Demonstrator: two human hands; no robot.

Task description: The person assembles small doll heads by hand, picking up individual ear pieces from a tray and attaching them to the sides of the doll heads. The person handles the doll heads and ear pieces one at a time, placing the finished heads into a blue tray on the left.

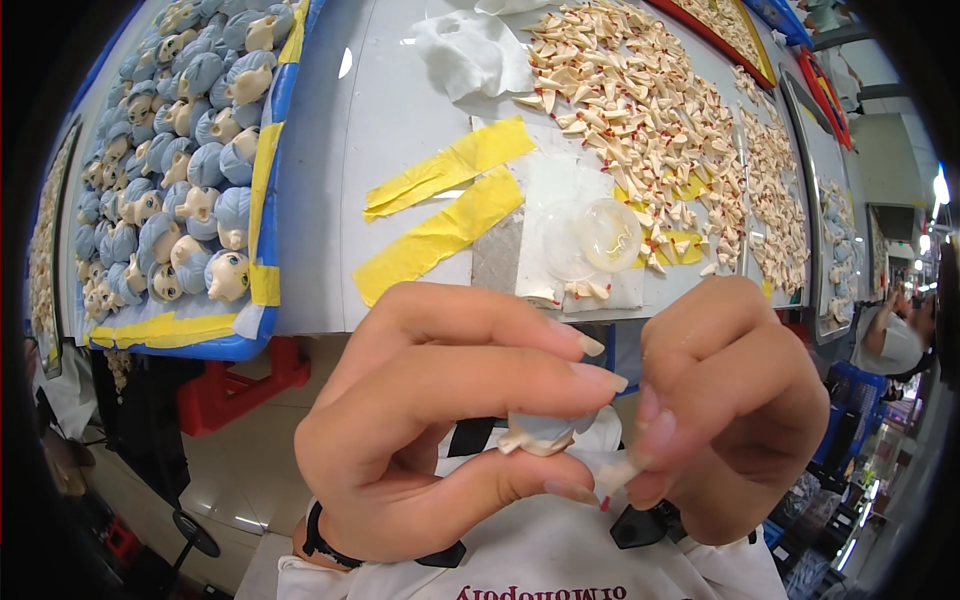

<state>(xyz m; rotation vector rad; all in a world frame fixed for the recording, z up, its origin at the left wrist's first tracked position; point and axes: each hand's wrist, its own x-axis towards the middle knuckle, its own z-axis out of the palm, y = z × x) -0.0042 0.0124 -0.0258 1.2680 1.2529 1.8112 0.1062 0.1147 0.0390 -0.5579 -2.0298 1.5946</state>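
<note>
Close in front of me, my left hand pinches a small figurine head between thumb and fingers. Its hair is light blue, and a pale cream edge shows below; the fingers hide much of it. Beside it, my right hand is closed on a slim cream figurine part with a red tip pointing down. That part is near my left thumb tip; whether the two touch I cannot tell. Beyond my hands, a heap of similar cream parts with red tips covers the table.
A blue-rimmed tray at left holds many blue-haired heads. Yellow tape strips, a clear round dish and a crumpled white cloth lie on the table. Another person is at far right.
</note>
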